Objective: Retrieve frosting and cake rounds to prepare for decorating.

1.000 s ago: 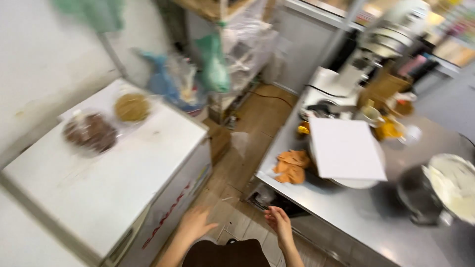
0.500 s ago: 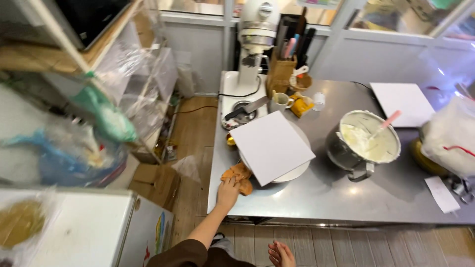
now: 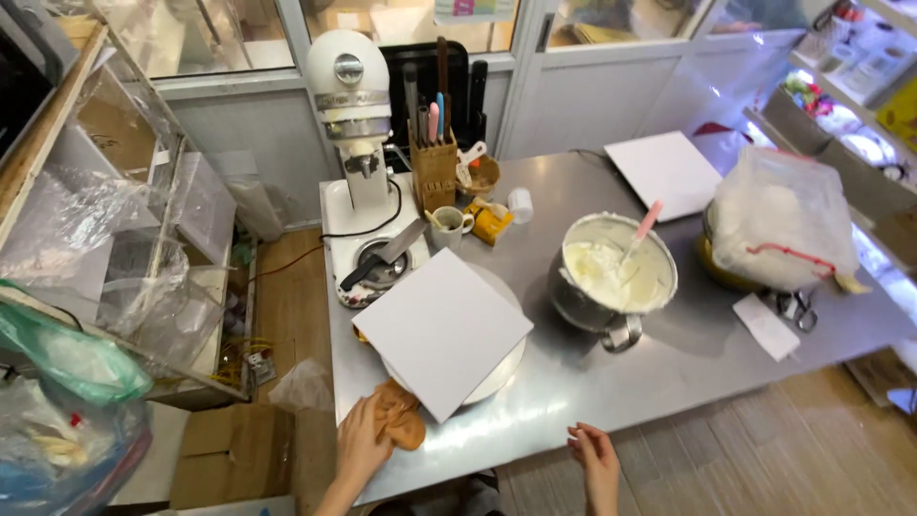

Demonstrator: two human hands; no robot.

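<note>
My left hand (image 3: 361,442) rests on an orange-brown cloth (image 3: 401,420) at the near left corner of the steel table (image 3: 688,363). Just behind the cloth, a white square board (image 3: 441,330) lies on a round turntable (image 3: 501,376). My right hand (image 3: 594,457) hovers at the table's front edge with fingers apart and nothing in it. To the right of the board stands a metal bowl of white cream (image 3: 614,272) with a pink-handled spatula (image 3: 642,229) in it.
A white stand mixer (image 3: 355,134) stands at the back left with a wooden utensil block (image 3: 435,167) and a mug (image 3: 449,227) beside it. A second white board (image 3: 666,172) and a bagged bowl (image 3: 778,225) sit to the right. Shelves with plastic bags (image 3: 86,277) and a cardboard box (image 3: 234,454) fill the left.
The view has swung from a white chest at the left round to the steel table. My left hand reached onto the orange-brown cloth; my right hand rose to the table's edge.
</note>
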